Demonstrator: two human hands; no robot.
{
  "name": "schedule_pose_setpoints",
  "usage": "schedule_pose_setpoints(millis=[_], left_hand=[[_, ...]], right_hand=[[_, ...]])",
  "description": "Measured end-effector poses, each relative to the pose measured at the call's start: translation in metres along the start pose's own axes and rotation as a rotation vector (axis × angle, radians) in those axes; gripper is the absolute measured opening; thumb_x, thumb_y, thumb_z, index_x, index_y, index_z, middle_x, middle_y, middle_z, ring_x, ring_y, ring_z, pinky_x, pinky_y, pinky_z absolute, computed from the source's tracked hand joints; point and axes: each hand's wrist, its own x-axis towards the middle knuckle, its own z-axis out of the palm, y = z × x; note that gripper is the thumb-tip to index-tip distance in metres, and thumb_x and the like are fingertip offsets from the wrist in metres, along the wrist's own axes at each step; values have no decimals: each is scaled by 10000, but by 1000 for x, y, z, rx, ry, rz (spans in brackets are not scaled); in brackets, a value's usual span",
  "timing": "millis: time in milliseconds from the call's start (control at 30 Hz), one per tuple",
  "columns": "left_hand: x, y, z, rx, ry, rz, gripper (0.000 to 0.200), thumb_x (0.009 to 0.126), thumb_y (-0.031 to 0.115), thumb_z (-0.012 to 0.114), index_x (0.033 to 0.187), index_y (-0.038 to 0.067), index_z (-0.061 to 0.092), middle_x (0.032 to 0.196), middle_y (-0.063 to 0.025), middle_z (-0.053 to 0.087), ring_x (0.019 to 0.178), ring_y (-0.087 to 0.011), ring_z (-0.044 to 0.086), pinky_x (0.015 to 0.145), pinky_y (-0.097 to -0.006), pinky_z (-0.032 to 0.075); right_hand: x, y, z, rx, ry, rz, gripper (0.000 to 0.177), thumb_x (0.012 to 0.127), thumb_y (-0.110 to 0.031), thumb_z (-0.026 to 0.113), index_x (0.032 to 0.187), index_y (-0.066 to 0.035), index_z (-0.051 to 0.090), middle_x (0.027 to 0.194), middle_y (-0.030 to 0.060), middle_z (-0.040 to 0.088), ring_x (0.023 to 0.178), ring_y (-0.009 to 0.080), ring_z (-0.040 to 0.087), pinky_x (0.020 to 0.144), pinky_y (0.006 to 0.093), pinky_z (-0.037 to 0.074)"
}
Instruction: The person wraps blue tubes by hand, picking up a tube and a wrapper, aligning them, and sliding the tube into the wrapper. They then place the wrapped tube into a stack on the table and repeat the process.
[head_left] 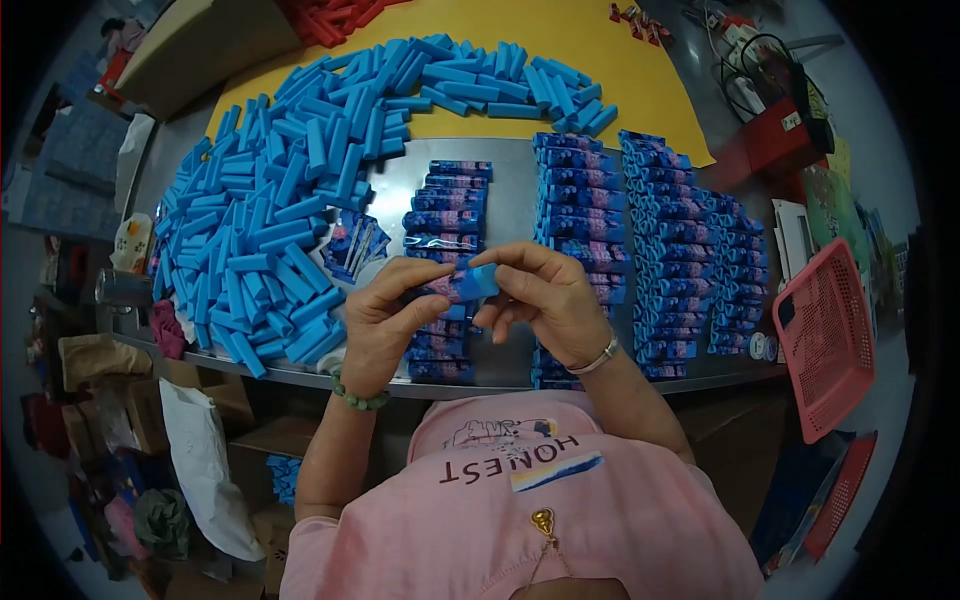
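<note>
Above the near edge of the metal table, both hands grip one blue block in a printed wrapper (pixel 462 286); its plain blue end sticks out toward the right. My left hand (pixel 388 312), with a green bead bracelet at the wrist, pinches the printed end. Thumb and fingers of my right hand (pixel 552 302) are closed on the blue end. Beneath the hands runs a column of printed wrapped pieces (pixel 446 218), partly hidden. Left of them lie several flat printed wrappers (pixel 355 243). A big heap of plain blue blocks (pixel 285 205) spreads over the left and back.
Stacked columns of wrapped pieces (pixel 672 250) stand on the right of the metal table (pixel 508 200). A yellow sheet (pixel 600 40) covers the back. A pink basket (pixel 828 340) sits by the right edge, with a red box (pixel 785 140) behind. A cardboard box (pixel 215 60) stands back left.
</note>
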Motion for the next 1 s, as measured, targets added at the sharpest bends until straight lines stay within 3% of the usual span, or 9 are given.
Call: schedule_pose_setpoints(millis=[100,333,500,600,633,800,867,933,1000], left_hand=[[0,2,2,30,-13,21,263,759,2,655,1022,0,647,973,-61,578,848,-108,530,691,-207,444],[1,-3,2,101,-32,94,285,747,-18,670,1030,3,649,990,-83,579,897,-129,545,733,-216,449],[15,-5,-4,20,-7,-72,267,768,2,657,1034,6,637,989,-68,580,892,-121,546,731,-211,455],[63,-9,-18,128,92,-100,200,838,67,600,1026,0,616,948,-51,622,851,-112,584,747,-226,472],[85,-14,-23,246,78,-4,194,848,98,601,1006,-13,617,920,-57,641,848,-130,602,748,-239,478],[186,-85,-37,468,-74,12,183,788,99,654,939,-4,663,875,-89,664,792,-148,624,715,-250,492],[205,-104,-36,661,-87,-16,198,763,112,675,932,8,680,907,-95,666,806,-169,632,726,-269,495],[212,-111,-33,596,-91,-67,197,739,130,695,920,52,699,932,-92,653,829,-194,623,757,-293,490],[211,-111,-29,880,-129,-11,187,728,142,704,907,91,709,929,-91,631,851,-220,602,785,-325,476]], right_hand=[[1,1,4,116,7,48,194,886,-73,538,1044,38,563,892,141,633,726,221,675,527,244,563],[1,7,5,7,57,-5,208,891,-67,513,1058,54,543,867,161,634,733,237,677,550,270,575],[4,8,1,31,94,-7,215,889,-64,512,1068,51,539,890,153,624,724,227,674,538,270,569],[3,6,-2,-103,194,-65,221,888,-64,511,1076,48,536,912,139,614,713,198,665,531,254,553],[1,5,-2,-160,164,-51,223,887,-65,512,1079,45,537,914,135,611,710,184,659,533,245,543],[-6,2,3,-280,73,2,199,869,-46,539,1049,36,567,927,119,617,705,139,643,550,218,520],[-7,-3,1,-281,79,4,187,864,-40,549,1034,33,576,928,112,622,706,127,638,555,207,513],[-7,-4,-4,-302,100,-19,186,865,-44,548,1034,29,576,919,106,624,709,121,635,559,201,508],[-7,-5,-7,-311,113,-16,183,865,-43,548,1032,25,578,917,102,624,709,118,633,558,199,506]])
